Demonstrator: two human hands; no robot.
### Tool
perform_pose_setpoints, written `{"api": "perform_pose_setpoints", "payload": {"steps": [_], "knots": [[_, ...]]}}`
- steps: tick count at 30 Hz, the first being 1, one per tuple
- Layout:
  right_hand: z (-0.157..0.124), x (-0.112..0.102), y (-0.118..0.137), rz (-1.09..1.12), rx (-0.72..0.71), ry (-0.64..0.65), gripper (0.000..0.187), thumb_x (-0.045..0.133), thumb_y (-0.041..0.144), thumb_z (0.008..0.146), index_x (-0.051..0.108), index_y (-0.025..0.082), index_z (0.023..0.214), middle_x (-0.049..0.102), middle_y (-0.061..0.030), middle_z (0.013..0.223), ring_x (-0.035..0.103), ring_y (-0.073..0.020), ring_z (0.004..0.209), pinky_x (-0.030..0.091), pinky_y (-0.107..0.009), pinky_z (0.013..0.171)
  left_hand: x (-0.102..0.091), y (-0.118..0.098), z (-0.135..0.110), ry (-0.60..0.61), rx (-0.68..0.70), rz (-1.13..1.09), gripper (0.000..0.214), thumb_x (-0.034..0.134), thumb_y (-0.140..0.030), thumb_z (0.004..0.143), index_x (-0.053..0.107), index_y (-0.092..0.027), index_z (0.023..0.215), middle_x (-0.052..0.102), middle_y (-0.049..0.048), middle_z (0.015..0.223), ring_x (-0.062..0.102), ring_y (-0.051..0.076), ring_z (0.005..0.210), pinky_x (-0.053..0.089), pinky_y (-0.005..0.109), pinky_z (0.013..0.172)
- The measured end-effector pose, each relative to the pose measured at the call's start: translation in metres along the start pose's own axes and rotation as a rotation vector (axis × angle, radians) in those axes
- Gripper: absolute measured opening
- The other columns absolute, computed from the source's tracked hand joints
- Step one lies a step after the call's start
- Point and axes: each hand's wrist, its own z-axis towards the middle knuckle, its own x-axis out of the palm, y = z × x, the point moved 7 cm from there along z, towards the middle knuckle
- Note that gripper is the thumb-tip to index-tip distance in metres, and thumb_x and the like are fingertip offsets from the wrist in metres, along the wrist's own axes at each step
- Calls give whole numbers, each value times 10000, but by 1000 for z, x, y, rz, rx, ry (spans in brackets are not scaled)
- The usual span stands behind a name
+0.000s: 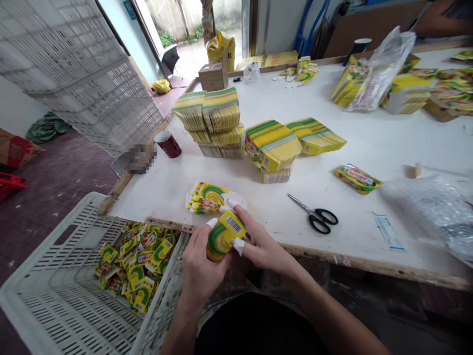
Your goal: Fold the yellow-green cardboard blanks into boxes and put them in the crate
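Note:
Both hands hold one small yellow-and-green box (223, 235) with a barcode on its end, just in front of the table edge. My left hand (201, 264) wraps round its lower left side. My right hand (254, 239) grips the barcode end with thumb and fingers; white tape covers some fingertips. Just beyond them a few flat yellow cartons (207, 197) lie overlapped on the table. Down to the left stands a white plastic crate (44, 296) with many small yellow boxes (136, 261) heaped inside.
Tall stacks of flat cartons (207, 118) and lower carton piles (273, 143) stand mid-table. Black-handled scissors (314, 214) lie to the right, near a yellow packet (358, 178) and clear plastic (432, 212). A dark red mug (168, 144) sits near the left edge, beside stacked white crates (81, 64).

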Motion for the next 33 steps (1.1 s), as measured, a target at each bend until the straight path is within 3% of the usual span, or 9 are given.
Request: {"api": "perform_pose_setpoints", "payload": {"steps": [4,7,13,17,22,30,33], "knots": [[-4,0,-9,149,40,-58,593,528,307,907,326,203,1454,393,-108,1497,456,-247,1318,400,-403,1075,1,7,-5,-70,-66,-45,557,721,-365,719,510,-146,1185,660,134,1051,665,265,960,561,384,817],[-5,0,-6,51,13,-142,472,449,294,948,417,210,1412,509,-90,1416,486,-231,1295,384,-399,1092,2,9,-7,-82,-94,-52,558,729,-372,712,524,-142,1177,670,132,1044,670,266,954,558,383,820],[-2,2,0,-43,-5,-216,448,418,246,945,458,211,1391,583,-92,1341,572,-234,1200,445,-401,1034,6,17,-12,-85,-201,-90,580,741,-397,691,546,-157,1181,681,117,1063,679,257,936,563,374,807],[-1,-2,-3,51,-10,-160,481,514,312,916,467,220,1385,540,-92,1386,536,-250,1236,422,-433,1052,15,29,-16,-1,-376,-309,638,764,-397,670,540,-138,1208,678,129,1116,677,261,976,561,369,852],[2,-12,-5,246,-6,-152,362,589,323,883,621,261,1238,602,-63,1292,548,-228,1212,437,-396,1035,29,29,-17,171,-509,-633,666,766,-314,659,510,-124,1243,663,131,1168,657,258,1041,546,347,907],[5,-14,-1,403,4,-249,192,676,372,818,756,277,963,667,-63,1172,568,-236,1175,428,-412,1021,27,26,-13,157,-512,-635,643,768,-278,641,523,-131,1216,663,124,1161,652,251,1043,538,350,916],[6,-13,-4,407,12,-213,197,672,393,821,752,271,954,667,-65,1149,550,-234,1190,424,-401,1016,28,28,-13,165,-551,-666,654,770,-270,635,523,-128,1224,664,128,1159,651,256,1044,533,353,916]]}}
